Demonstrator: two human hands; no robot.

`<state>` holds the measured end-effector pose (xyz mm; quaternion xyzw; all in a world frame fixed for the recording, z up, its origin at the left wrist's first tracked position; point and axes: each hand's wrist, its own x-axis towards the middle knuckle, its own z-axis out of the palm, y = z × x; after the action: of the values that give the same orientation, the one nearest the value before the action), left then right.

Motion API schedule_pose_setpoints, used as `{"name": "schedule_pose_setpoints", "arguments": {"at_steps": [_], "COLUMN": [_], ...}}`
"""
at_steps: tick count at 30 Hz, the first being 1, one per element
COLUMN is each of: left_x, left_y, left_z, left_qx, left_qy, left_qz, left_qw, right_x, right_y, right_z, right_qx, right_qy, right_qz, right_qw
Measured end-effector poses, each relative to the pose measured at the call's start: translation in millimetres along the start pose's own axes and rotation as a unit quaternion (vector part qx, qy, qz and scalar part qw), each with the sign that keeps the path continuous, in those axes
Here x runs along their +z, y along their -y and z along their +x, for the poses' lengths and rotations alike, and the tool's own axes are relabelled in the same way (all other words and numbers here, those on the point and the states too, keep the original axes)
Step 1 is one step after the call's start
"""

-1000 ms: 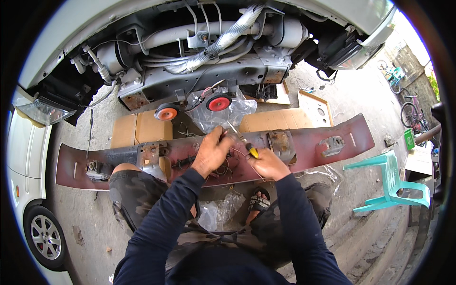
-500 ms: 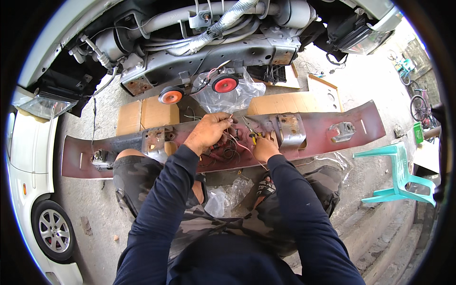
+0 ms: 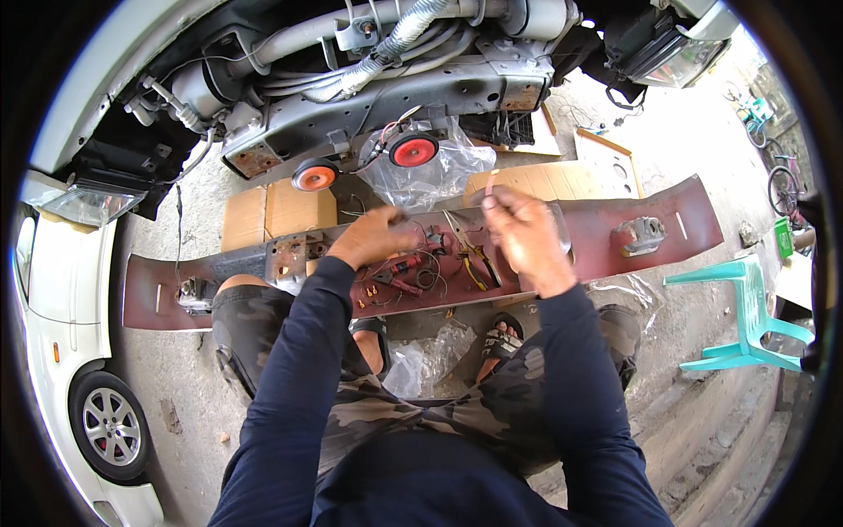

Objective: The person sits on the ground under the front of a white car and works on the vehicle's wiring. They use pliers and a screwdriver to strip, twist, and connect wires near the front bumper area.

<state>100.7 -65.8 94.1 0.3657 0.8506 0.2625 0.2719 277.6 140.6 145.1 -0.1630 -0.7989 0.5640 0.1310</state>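
My right hand (image 3: 529, 239) is raised above the bumper (image 3: 606, 232), with thumb and fingers pinched on a thin pinkish wire (image 3: 492, 182) whose end sticks up. My left hand (image 3: 376, 237) hovers over the bumper's middle; its fingertips are smeared by motion, so what they hold, if anything, cannot be made out. Pliers (image 3: 479, 266) with yellow and black handles lie on the bumper between the hands. Nearer my left hand are a red-handled tool (image 3: 397, 266), tangled thin wire (image 3: 428, 274) and several small brass-coloured connectors (image 3: 373, 291).
Beyond the bumper, an orange round horn (image 3: 314, 177) and a red round horn (image 3: 414, 151) hang below the car's front beam (image 3: 395, 119). Cardboard (image 3: 279, 215) and clear plastic (image 3: 439, 176) lie there. A turquoise chair (image 3: 746, 307) stands right; a white car (image 3: 70, 290) is left.
My right hand has let go of the pliers, which now lie on the bumper, and has risen up and right with the wire. My left hand has shifted slightly left.
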Motion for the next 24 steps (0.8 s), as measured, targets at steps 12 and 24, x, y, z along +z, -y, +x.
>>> {"name": "schedule_pose_setpoints", "arguments": {"at_steps": [12,24], "left_x": [98,93], "left_y": [75,69], "left_z": [25,78], "left_qx": [-0.078,-0.120], "left_qy": [0.022,0.217], "left_qz": [0.266,0.298], "left_qw": [0.961,0.922], "right_x": [-62,-9], "right_y": [22,8], "right_z": [-10,43], "right_qx": [0.002,-0.036], "right_qy": [-0.100,-0.001], "right_qz": [-0.073,-0.066], "right_qw": [0.992,0.997]}}
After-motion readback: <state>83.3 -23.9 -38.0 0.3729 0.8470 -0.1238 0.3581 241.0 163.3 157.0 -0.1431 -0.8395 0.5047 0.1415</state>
